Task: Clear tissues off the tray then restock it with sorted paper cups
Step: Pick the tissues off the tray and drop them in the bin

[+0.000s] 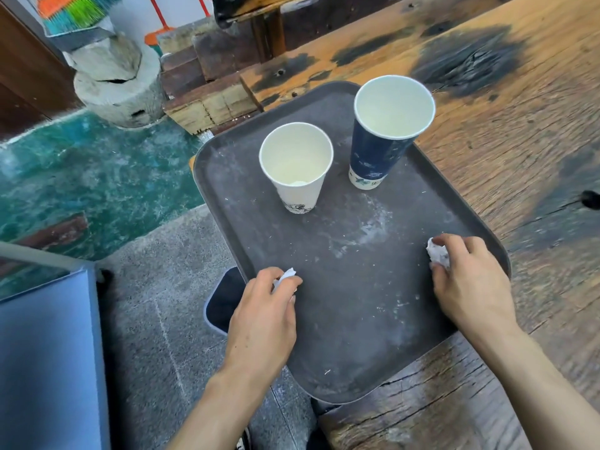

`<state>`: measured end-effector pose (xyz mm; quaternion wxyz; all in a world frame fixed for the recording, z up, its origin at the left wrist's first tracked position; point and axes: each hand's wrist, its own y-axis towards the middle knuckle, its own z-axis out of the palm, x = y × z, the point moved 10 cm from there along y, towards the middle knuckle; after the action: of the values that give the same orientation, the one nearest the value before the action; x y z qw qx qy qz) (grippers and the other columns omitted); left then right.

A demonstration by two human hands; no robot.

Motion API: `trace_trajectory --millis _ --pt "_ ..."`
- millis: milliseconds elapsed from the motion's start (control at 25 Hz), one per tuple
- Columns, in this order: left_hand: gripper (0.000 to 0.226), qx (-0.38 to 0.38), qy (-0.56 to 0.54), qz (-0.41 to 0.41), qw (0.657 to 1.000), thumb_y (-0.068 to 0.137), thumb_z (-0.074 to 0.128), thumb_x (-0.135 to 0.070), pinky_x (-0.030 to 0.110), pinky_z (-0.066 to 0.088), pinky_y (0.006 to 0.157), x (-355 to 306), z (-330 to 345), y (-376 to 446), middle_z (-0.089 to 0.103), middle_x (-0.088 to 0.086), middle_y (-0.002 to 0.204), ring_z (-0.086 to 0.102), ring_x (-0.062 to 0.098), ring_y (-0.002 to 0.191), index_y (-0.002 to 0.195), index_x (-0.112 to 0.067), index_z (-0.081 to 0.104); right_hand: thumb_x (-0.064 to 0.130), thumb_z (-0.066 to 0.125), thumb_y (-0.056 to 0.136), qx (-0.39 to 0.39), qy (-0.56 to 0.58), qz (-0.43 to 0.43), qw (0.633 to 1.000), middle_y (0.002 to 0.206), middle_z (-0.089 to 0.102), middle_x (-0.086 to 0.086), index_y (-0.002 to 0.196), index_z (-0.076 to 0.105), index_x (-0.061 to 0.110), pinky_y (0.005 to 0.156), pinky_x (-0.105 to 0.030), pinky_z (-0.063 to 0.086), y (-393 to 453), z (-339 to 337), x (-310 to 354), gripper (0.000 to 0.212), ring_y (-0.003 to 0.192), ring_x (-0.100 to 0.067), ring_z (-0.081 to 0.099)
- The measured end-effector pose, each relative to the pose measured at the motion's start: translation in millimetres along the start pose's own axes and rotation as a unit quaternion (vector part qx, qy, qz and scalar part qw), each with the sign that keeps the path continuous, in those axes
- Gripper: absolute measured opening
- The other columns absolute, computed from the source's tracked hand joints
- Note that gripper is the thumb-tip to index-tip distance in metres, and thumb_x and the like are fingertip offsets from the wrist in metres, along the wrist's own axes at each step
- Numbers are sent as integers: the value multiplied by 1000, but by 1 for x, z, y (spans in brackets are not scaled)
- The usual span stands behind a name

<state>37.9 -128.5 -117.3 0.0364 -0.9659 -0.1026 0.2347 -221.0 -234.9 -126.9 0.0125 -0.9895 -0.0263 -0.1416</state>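
Looking like a rustic café: serving tray [246, 222] sitting on weathered wooden surface [519, 131], brooms [78, 11] leaning behind.

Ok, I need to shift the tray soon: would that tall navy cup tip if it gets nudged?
Probably. The navy cup is tall with a narrow base and wide mouth, so likely top-heavy. It looks empty, so light and easily pushed. It stands upright near the tray edge.

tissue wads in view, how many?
2: one tissue wad pinched in the left hand, another in the right hand, both over the tray.
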Motion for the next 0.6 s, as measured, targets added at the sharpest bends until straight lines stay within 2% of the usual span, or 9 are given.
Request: trace_trajectory --millis 120,280,600 --pt "29 -45 -18 25 998 81 66 2 43 56 69 6 -22 -5 62 11 110 61 33 91 107 -10 68 10 65 76 -33 21 -25 999 99 57 -21 112 53 15 65 -43 48 -11 -15 29 39 81 -44 58" --pt "35 -93 -24 -4 995 76 71 4 39 52 71 54 -55 -18 61 12 109 61 33 91 107 -13 68 13 66 76 -57 61 -79 993 99 58 -12 112 52 20 61 -34 42 -41 -23 109 40 80 -37 58" --pt "38 -109 13 -31 993 79 71 -4 39 53 70 184 -102 -57 58 6 111 61 29 94 111 -22 62 18 66 77 23 122 -153 980 102 59 -3 116 51 22 70 -35 49 -114 30 269 42 87 -28 58"
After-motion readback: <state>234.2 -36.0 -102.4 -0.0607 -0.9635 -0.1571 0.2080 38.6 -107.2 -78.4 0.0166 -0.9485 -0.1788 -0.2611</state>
